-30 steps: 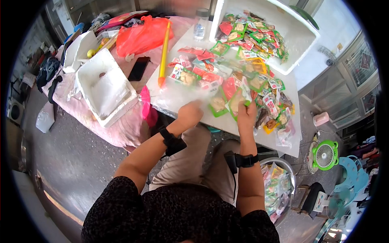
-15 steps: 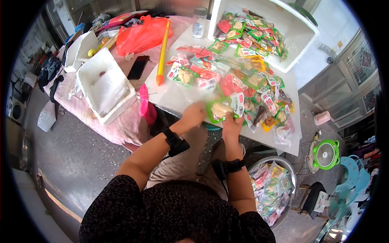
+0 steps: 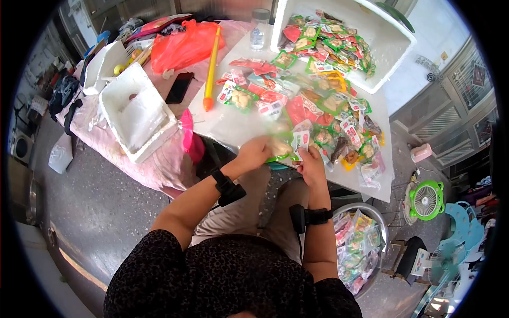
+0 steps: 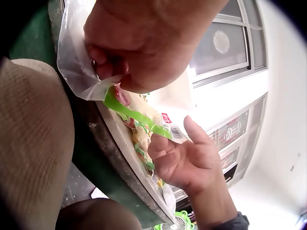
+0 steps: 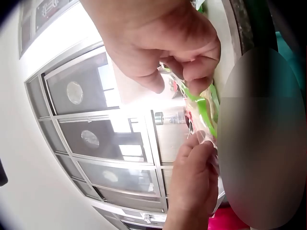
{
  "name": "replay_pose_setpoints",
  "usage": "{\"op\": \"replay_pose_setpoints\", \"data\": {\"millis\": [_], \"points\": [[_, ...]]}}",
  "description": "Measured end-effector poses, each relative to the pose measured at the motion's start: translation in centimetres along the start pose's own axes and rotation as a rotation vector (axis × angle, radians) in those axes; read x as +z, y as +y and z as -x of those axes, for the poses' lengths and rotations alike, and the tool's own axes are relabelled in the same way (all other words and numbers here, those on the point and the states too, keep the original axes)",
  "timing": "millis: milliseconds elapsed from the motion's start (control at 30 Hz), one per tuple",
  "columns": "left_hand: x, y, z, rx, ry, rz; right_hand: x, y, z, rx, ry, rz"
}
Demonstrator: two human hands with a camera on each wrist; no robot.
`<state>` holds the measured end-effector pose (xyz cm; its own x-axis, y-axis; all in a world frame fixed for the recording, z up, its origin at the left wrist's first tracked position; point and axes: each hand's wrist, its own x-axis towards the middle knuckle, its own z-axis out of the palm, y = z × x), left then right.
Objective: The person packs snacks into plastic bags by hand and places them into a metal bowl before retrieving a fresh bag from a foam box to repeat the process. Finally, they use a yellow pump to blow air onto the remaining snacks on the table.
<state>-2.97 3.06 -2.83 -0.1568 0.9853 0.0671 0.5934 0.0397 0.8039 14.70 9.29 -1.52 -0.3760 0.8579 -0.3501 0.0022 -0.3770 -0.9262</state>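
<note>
My left hand is at the front edge of the white table, its fingers curled on a clear plastic bag, which droops below the hand in the left wrist view. My right hand pinches the white labelled end of a green-edged food packet with pale contents. The packet lies flat between the hands. Its far end meets the bag at my left fingers, which partly hide it. Just beyond the hands, many similar packets in green, red and yellow are heaped on the table.
A white foam box full of packets lies tipped at the back. A yellow stick, a clear jar and a phone are to the left. Beside my right leg, a metal basin holds bagged packets.
My right hand has drawn the packet from the heap toward the left hand, then shifted slightly right along its labelled end. The left hand has moved slightly right.
</note>
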Motion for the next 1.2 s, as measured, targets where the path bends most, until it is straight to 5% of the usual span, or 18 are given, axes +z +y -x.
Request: {"op": "replay_pose_setpoints", "data": {"millis": [133,333,467,500,633,833,933,1033,1200], "points": [[0.6,0.2,0.4,0.146,0.147,-0.159,-0.7,0.9,-0.3,0.049,-0.061,-0.135],[0.1,1.1,1.0,0.087,0.164,-0.214,4.0,3.0,0.4,0.061,-0.157,-0.569],[-0.1,-0.2,1.0,0.133,0.191,-0.175,5.0,2.3,0.2,0.195,-0.235,-0.056],[-0.2,-0.6,1.1,0.166,0.209,-0.171,5.0,1.8,0.3,0.081,-0.156,0.177],[-0.5,-0.9,1.4,0.202,0.236,-0.135,3.3,1.9,-1.1,-0.107,-0.141,0.201],[-0.4,-1.1,1.0,0.214,0.238,-0.053,6.4,1.7,-3.0,-0.126,-0.161,0.236],[-0.9,-1.0,0.9,0.182,0.263,-0.049,6.2,1.1,-4.2,-0.155,-0.253,0.495],[-0.5,-2.0,0.7,0.227,0.261,-0.084,4.6,1.1,-7.2,-0.825,0.103,0.918],[0.5,-2.9,0.4,0.201,0.287,-0.081,5.0,-2.6,-8.4,-0.646,0.249,1.265]]}}
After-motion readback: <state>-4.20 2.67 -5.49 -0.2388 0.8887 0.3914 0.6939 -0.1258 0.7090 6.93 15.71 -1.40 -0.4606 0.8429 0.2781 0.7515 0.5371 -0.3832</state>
